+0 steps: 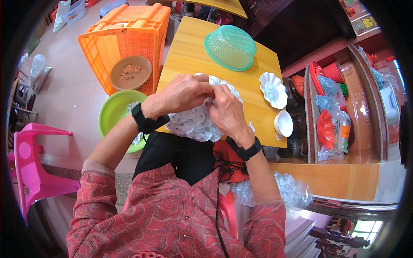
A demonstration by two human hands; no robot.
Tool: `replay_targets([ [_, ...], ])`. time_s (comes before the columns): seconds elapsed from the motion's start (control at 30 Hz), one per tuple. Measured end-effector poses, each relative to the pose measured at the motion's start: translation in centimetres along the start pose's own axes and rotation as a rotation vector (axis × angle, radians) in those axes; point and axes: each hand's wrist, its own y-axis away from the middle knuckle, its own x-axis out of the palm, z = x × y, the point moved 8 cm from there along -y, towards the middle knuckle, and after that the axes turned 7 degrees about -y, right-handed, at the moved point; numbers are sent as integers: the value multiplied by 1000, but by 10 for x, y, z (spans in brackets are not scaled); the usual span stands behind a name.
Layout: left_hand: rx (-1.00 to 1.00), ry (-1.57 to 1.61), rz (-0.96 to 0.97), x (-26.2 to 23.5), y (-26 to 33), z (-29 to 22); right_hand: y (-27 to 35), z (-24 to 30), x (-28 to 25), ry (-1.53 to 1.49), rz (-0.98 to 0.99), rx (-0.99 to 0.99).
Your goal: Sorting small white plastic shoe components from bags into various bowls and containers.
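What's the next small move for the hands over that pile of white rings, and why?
Probably separate the piece pinched between the fingertips and drop it clear of the heap. The left hand and right hand meet at the top of the pile of white rings on the wooden table, pinching something too small to make out. The scalloped white dish already holds similar bits.

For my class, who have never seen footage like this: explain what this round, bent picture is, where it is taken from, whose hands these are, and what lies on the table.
There is one picture, from a wide fisheye camera worn on a person's head, looking down; that bends the edges. The left hand and right hand are that person's own, each with a black wristband. Their fingers meet over a heap of small white discs on the wooden table; exactly what they pinch is hidden. Also there: an upturned green basket, a scalloped white dish and a white cup. Beside the table stand an orange crate and a green bowl.
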Motion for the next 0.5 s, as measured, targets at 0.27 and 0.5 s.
replay_targets([
  [0.27,-110,331,44,-11,35,-73,-9,-3,8,51,153,-42],
  [0.5,-174,563,203,49,80,-80,-11,0,9,212,317,-69],
])
